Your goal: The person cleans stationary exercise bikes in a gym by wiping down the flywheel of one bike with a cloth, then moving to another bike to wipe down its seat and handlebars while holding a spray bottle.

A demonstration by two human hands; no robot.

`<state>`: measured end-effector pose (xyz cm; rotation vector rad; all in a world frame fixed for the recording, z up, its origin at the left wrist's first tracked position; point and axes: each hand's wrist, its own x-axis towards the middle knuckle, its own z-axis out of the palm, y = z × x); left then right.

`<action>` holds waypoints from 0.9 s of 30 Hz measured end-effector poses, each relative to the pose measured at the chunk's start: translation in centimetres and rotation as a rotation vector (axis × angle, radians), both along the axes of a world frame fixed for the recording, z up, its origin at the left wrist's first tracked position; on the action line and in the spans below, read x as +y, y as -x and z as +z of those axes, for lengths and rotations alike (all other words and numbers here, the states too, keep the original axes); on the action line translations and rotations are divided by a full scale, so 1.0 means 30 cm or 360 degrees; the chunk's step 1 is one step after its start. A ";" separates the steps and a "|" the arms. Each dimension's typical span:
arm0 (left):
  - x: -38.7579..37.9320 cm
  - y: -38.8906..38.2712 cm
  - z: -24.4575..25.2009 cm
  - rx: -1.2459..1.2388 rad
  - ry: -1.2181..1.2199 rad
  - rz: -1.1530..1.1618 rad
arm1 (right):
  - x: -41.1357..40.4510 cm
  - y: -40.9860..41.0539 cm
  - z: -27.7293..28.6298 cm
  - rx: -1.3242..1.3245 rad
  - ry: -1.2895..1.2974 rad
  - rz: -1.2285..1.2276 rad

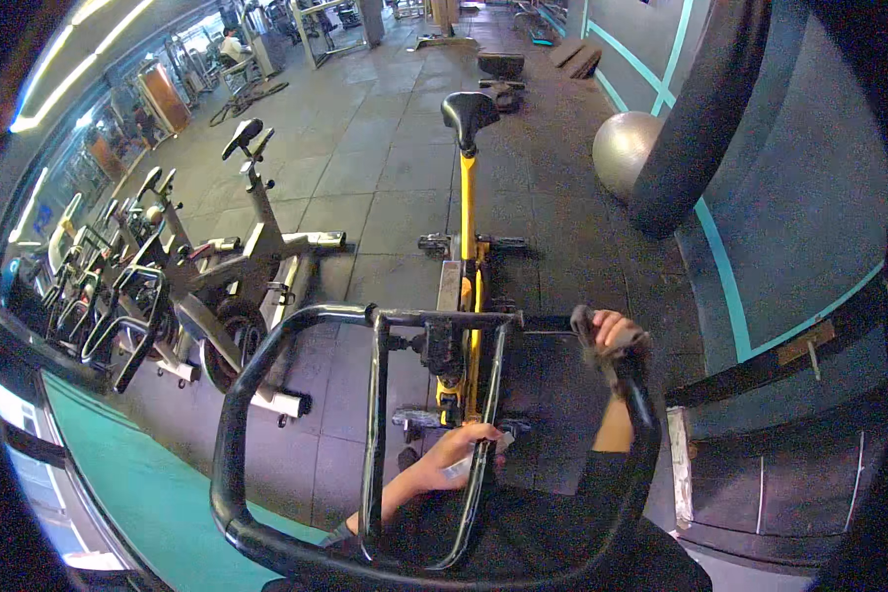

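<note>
In the head view a black tubular handlebar [229, 444] of a yellow-framed exercise bike [468, 200] loops in front of me. My right hand [613, 333] presses a dark cloth [625, 355] around the bar's upper right part. Lower down, my left hand [462, 451] is closed around a small whitish object [459, 468], partly hidden by the fingers and the inner bar [488, 399]; its kind is unclear. The bike's black saddle [468, 115] stands at the far end of the frame.
More exercise bikes [259, 237] stand in a row at left. On the right are a silver exercise ball [625, 152], a hanging black punching bag [703, 133] and a padded wall [806, 185] with teal stripes. A person [233, 48] sits far off at upper left.
</note>
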<state>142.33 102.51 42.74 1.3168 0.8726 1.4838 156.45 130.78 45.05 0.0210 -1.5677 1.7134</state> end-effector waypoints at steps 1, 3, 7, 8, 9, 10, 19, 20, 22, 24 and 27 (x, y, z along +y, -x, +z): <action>0.010 0.003 0.002 -0.0018 -0.0004 -0.0031 | -0.031 -0.064 0.093 -0.0218 -0.0216 -0.0067; 0.014 0.004 0.003 0.0106 0.0004 -0.0002 | -0.092 -0.150 0.222 -0.0487 -0.0547 -0.0157; 0.019 -0.011 -0.007 0.0093 -0.0093 0.0248 | -0.193 -0.266 0.287 -0.0643 -0.0866 -0.0147; 0.025 -0.007 -0.043 0.0167 -0.0160 0.0296 | -0.245 -0.293 0.306 -0.0648 -0.0867 -0.0160; 0.040 -0.015 -0.041 0.0150 -0.0172 0.0256 | -0.322 -0.323 0.340 -0.0636 -0.0820 -0.0412; 0.046 -0.022 -0.035 0.0082 -0.0153 0.0215 | -0.372 -0.332 0.351 -0.0606 -0.0764 -0.0649; 0.093 -0.027 0.042 0.0341 -0.0349 0.0283 | -0.158 -0.277 -0.086 0.0118 -0.0739 -0.1004; 0.089 -0.030 0.049 0.0347 -0.0348 0.0294 | -0.104 -0.246 -0.144 0.0209 -0.0542 -0.0928; 0.073 -0.031 0.060 0.0297 -0.0243 0.0422 | -0.047 -0.167 -0.157 0.0380 -0.0107 -0.0644; 0.062 -0.030 -0.007 0.0254 -0.0201 0.0393 | -0.005 -0.105 -0.174 0.0591 0.0204 -0.0410; 0.044 -0.013 -0.002 0.0296 -0.0230 0.0490 | 0.008 0.048 -0.264 0.0913 0.0678 -0.0037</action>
